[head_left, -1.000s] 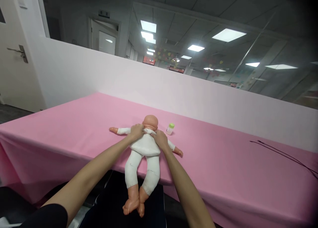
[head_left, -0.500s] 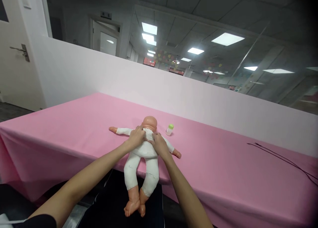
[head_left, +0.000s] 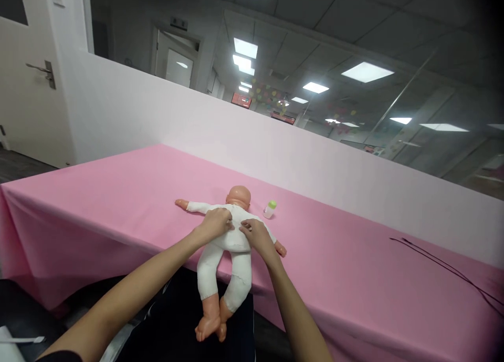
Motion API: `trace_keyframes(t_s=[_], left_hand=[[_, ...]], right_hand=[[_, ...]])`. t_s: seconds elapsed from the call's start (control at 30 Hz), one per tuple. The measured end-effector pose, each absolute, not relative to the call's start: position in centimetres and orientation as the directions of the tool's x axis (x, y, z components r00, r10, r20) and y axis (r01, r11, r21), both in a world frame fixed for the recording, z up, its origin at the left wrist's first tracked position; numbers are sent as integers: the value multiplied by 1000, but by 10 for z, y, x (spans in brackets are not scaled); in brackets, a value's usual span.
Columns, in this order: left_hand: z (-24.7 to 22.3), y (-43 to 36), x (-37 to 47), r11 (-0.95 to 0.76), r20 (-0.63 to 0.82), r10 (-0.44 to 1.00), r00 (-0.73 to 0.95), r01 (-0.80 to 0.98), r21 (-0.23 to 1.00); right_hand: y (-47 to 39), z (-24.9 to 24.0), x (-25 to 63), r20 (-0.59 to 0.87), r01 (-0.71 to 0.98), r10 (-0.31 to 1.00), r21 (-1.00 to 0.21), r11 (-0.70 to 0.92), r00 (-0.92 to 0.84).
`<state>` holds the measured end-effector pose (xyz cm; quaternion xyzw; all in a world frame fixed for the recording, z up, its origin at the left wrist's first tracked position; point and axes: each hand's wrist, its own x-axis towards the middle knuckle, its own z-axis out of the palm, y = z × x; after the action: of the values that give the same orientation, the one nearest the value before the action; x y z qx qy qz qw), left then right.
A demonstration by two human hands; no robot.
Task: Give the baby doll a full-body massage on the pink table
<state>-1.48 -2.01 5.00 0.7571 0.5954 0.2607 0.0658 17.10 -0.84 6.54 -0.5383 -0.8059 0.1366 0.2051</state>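
Observation:
A baby doll [head_left: 232, 241] with a white cloth body lies face down on the pink-covered table, its arms spread and its legs hanging over the front edge. My left hand [head_left: 216, 223] rests on the left side of the doll's back, its fingers curled together; whether they pinch any cloth is too small to tell. On the right side of the back is my right hand [head_left: 254, 230], fingers bent and slightly apart, with nothing visible between them. A small bottle with a green cap [head_left: 270, 209] stands to the right of the doll's head.
Pink cloth covers the table [head_left: 118, 188] and drapes over its front edge. Thin black cables [head_left: 441, 265] lie at the far right. Behind the table runs a white low wall [head_left: 275, 152] with glass above it. A door [head_left: 35, 78] is at the far left.
Both hands have shifted slightly down the doll's back, away from its neck. My right hand's fingers have lifted and drawn in. The view has tilted a little.

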Motion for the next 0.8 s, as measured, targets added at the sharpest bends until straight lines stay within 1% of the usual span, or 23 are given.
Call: trace_keyframes(t_s=[0.1,0.2,0.37,0.43,0.5,0.57,0.63,0.7,0.8], left_hand=[[43,-28,-17,-262,262,952,160,870,418],[37,-23,-9,-226,226,964,142,885,408],[40,-24,-7,-217,249,961,122,889,403],[44,-36,-13,-230,269,955,124,884,407],[45,-53,-18,-274,308,939,149,868,415],[43,-71,-20,-324,339,921,190,858,399],[37,-82,-15,-343,338,915,221,867,362],[29,-85,-6,-335,322,919,230,886,322],[15,-81,9,-323,305,923,237,905,275]], right_hand=[[-16,57,172,198,790,901,-433,433,-386],[-16,45,162,219,813,907,-403,420,-359],[-12,45,155,221,829,916,-394,398,-334],[-19,48,161,255,813,901,-394,427,-350],[-31,49,168,299,780,874,-402,480,-383],[-46,46,173,314,762,851,-386,520,-422],[-58,39,173,301,780,839,-321,537,-454],[-66,28,168,295,817,835,-222,532,-464],[-67,11,159,341,860,831,-105,499,-440]])
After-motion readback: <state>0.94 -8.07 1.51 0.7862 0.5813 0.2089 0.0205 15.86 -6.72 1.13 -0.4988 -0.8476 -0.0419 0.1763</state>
